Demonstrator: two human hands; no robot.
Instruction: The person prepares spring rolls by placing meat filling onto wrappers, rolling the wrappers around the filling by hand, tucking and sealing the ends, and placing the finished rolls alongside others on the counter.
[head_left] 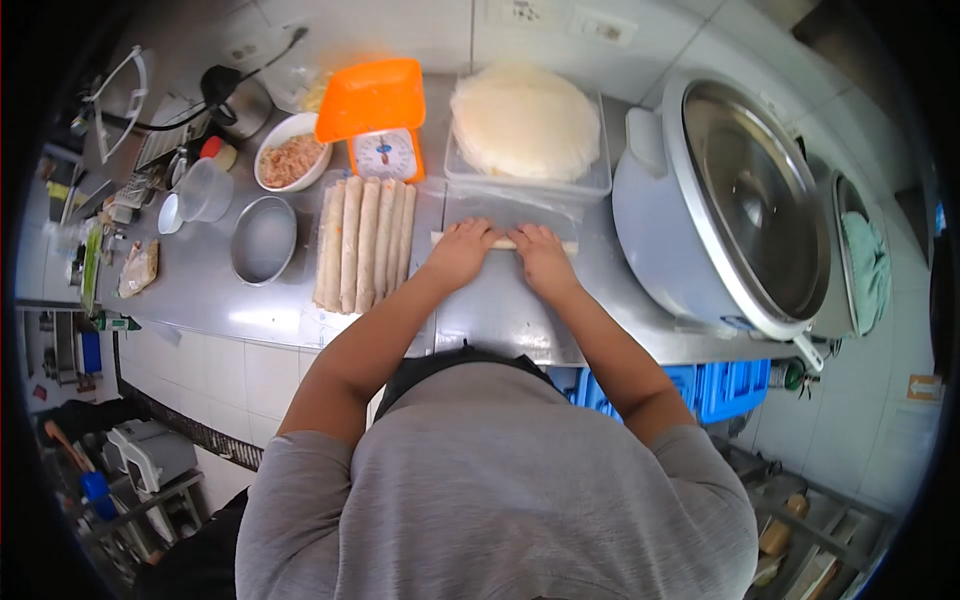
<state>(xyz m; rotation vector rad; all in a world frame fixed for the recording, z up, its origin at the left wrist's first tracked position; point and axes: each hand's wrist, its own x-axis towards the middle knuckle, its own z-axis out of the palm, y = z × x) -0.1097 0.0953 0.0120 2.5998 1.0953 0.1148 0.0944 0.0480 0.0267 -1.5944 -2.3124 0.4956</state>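
A long, thin pale roll [569,246] lies crosswise on the steel counter in front of me, its two ends showing past my hands. My left hand [463,251] is closed over its left half. Over the right half, my right hand [542,259] rests with fingers bent onto it, thumbs close together in the middle. A thin translucent sheet [500,208] spreads just beyond the roll. Left of my hands is a row of several finished-looking long rolls [363,245]. Behind the sheet, a stack of round pale wrappers [525,122] sits in a clear plastic tray [606,180].
An orange kitchen scale [386,153] stands behind the rolls, beside a white bowl of minced filling [290,160]. A round metal pan [264,240] is at left. To the right, a large lidded pot [665,225] stands near the counter's front edge [500,350].
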